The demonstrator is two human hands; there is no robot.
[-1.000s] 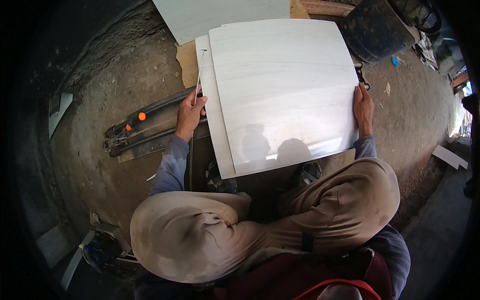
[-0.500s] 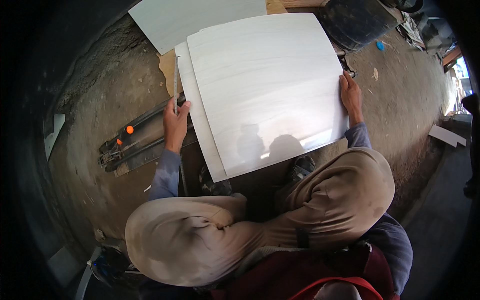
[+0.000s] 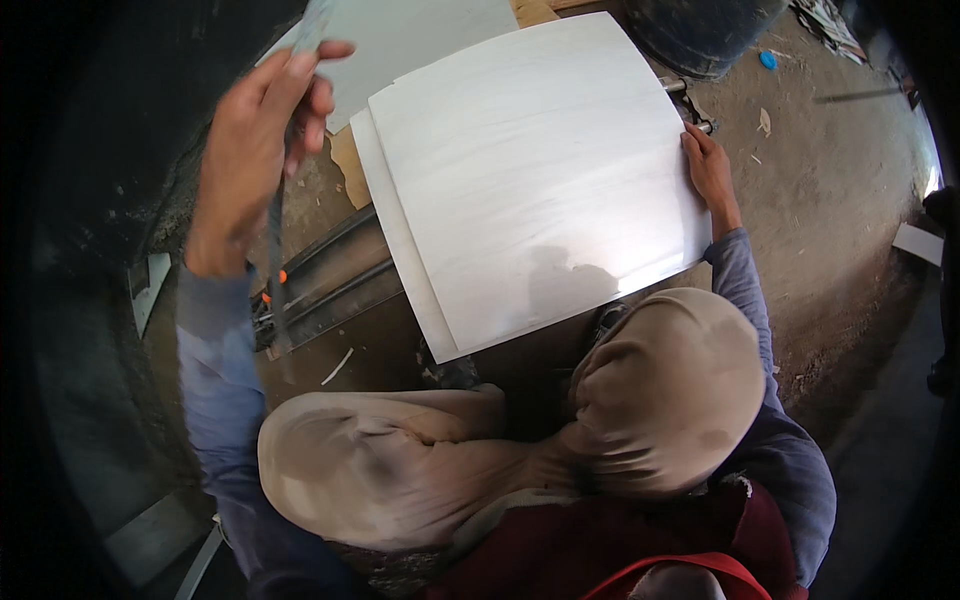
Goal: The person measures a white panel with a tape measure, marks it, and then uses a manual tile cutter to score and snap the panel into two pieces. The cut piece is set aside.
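Observation:
My left hand [image 3: 255, 135] is raised high at the left, its fingers closed around a thin strip that looks like a measuring tape [image 3: 278, 240]. The strip sticks up past my fingertips and hangs below my palm; both ends are blurred. At the far right edge of a large glossy white tile [image 3: 530, 170], my right hand [image 3: 711, 175] grips the rim. Another white tile [image 3: 385, 215] lies beneath it, showing along its left side. Under both, the dark metal rails of what looks like a tile cutter [image 3: 345, 255] stick out to the left, partly hidden.
A further pale tile [image 3: 430, 35] lies beyond the stack, with brown cardboard [image 3: 347, 165] by its corner. A black bucket [image 3: 695, 30] stands at the back right near a blue cap [image 3: 767, 60]. Offcuts [image 3: 918, 243] lie on the dirt floor. My knees flank the near side.
My left hand has lifted up and to the left, away from the tile's left edge, carrying the tape with it. The right hand stays on the tile's right edge.

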